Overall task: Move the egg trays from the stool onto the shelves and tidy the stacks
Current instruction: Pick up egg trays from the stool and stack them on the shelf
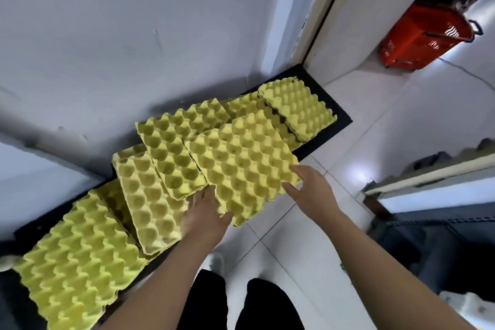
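Several yellow egg trays lie spread in overlapping, untidy stacks along a low black shelf (330,104) against the white wall. The nearest tray (241,166) sticks out over the shelf's front edge. My left hand (206,211) grips its near left corner, thumb on the front edge. My right hand (310,187) grips its right corner, with fingers on top and the thumb beneath. A tilted tray (171,153) lies just left of it, another tray (150,201) further left, a bumpy upside-down stack (80,260) at the near left, and a stack (297,110) at the far right.
White tiled floor (375,128) runs to the right of the shelf. A red shopping basket (426,35) stands at the far right by a doorway. A grey shelf unit edge (428,190) juts in at the right. My dark trouser legs (267,303) are below.
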Available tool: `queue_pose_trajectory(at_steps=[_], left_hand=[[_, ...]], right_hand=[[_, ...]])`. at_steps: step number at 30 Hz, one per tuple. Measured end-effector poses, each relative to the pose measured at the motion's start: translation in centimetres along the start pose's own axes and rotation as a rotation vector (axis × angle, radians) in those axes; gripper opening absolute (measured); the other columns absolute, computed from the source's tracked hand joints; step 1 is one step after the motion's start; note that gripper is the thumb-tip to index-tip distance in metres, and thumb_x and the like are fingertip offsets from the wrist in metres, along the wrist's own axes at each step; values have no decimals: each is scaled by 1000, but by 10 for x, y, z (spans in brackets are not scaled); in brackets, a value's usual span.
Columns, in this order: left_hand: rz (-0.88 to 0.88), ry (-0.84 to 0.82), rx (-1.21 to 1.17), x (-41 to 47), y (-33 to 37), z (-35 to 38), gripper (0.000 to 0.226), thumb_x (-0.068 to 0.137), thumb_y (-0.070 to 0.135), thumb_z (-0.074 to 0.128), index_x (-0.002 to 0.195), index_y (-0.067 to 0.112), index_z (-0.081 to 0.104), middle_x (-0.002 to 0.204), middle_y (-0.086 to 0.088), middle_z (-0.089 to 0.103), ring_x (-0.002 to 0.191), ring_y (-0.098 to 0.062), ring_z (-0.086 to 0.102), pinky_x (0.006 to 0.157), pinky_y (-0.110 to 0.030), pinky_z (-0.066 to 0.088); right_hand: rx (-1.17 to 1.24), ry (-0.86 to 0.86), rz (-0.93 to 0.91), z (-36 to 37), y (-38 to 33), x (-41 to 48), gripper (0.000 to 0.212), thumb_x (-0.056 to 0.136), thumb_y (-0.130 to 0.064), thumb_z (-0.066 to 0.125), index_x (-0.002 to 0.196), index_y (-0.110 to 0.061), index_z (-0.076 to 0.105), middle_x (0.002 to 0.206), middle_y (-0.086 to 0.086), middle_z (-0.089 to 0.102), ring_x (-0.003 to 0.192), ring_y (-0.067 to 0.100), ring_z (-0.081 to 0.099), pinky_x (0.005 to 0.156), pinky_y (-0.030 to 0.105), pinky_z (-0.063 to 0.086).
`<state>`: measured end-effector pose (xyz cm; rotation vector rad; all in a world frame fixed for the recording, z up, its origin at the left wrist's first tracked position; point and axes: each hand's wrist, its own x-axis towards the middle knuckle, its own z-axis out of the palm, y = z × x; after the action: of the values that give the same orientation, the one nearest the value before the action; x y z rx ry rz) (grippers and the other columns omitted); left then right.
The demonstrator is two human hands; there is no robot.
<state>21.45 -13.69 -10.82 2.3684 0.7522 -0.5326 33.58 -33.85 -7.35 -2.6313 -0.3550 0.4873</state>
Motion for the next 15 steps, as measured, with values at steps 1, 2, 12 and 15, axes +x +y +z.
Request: queue_pose_trajectory(at_steps=[1,2,12,15], left_hand=[[-24,-19,-9,5,2,6,77,87,46,61,147,21,20,147,-6,27,132,-26,36,99,-40,41],[-48,-34,-22,10,3,13,84,86,47,62,149,20,15,149,-7,23,133,-28,36,100,-41,40],[-301,-31,-219,48,21,82,119,73,43,78,151,25,-9,151,-11,6,136,-35,33,104,-46,41],[-351,22,-296,54,28,97,121,72,40,80,153,25,-7,152,-13,10,134,-37,35,103,-46,40]], right_hand=[[-10,-23,0,4,8,10,52,90,-33,62,137,-16,49,140,2,48,128,18,42,103,29,33],[-16,-43,0,8,15,20,53,89,-34,62,137,-16,48,142,3,46,129,19,41,104,30,33],[-25,-331,22,54,93,111,80,82,-45,67,148,-32,25,158,4,11,142,24,21,110,42,32],[-41,-391,31,65,107,129,85,77,-48,71,147,-40,23,158,14,5,144,29,14,112,45,28]])
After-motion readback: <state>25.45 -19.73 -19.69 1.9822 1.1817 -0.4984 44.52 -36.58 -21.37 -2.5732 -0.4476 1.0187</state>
